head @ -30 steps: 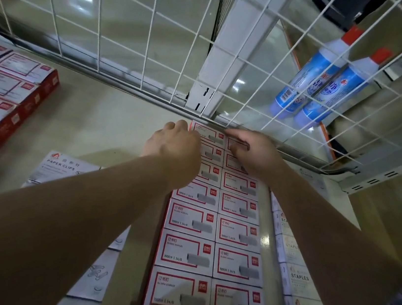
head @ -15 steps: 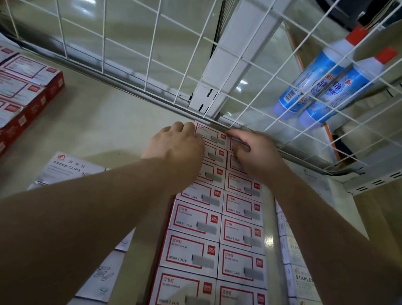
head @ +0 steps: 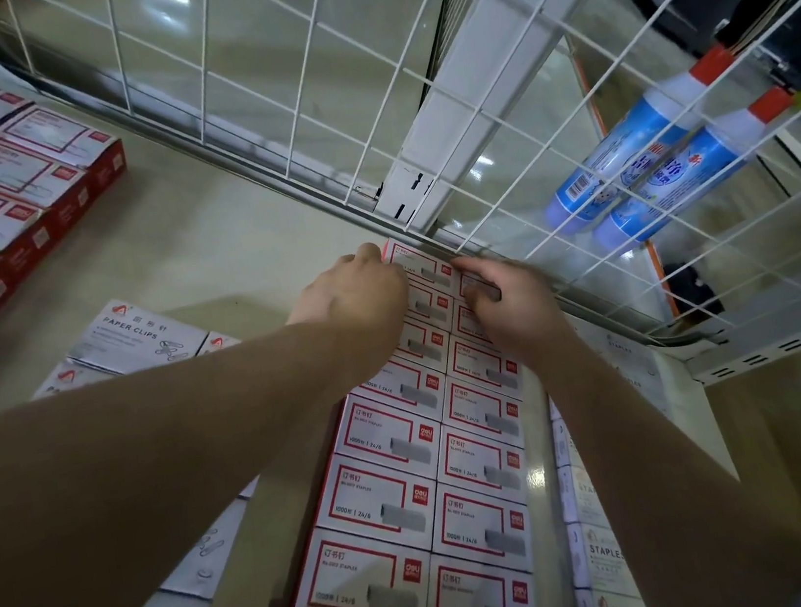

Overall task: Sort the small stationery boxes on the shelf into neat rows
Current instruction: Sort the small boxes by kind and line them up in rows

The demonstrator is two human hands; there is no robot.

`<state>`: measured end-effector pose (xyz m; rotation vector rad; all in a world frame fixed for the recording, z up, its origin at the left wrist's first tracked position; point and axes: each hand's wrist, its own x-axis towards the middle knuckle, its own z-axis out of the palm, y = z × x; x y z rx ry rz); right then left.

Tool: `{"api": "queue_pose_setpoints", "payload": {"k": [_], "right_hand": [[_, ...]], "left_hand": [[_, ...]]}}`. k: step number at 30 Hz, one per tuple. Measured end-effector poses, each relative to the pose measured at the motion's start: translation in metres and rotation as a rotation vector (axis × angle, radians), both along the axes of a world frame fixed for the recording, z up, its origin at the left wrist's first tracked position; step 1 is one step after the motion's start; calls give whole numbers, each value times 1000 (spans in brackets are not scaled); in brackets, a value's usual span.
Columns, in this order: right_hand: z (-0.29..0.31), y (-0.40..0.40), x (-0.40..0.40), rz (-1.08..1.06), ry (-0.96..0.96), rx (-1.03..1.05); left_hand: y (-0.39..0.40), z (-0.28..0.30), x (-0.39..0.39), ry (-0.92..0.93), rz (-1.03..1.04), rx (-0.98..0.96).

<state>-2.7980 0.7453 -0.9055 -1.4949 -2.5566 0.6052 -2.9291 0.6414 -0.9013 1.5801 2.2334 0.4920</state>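
Staple boxes [head: 386, 439], white with red frames, run in two tight columns from 6 o'clock up toward 12, ending against the wire grid [head: 410, 96] at the back of the shelf [head: 204, 238]. We reach both hands to that far end, likely because the last boxes there need squaring against the back rail. Our left hand [head: 356, 299] sits on the left column's end, fingers curled over the edge of the rearmost box [head: 416, 262] to pull it into line. Our right hand [head: 511, 303] rests on the right column, fingers bent and pinching at the box under them, though we cannot tell how firmly. Paper clip boxes [head: 135, 335] lie at 9 o'clock, red-sided boxes [head: 2, 194] at 10, and two blue bottles [head: 652, 165] behind the grid at 2.
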Motion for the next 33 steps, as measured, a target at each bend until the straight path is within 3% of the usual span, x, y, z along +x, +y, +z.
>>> {"api": "queue_pose_setpoints", "payload": {"k": [22, 30, 33], "right_hand": [[4, -2, -3, -10, -17, -10], [2, -7, -4, -14, -121, 45], [9, -17, -5, -26, -57, 112]], "left_hand": [[-2, -2, 0, -38, 39, 39], [-6, 0, -10, -10, 5, 42], [-17, 4, -18, 6, 18, 76]]}}
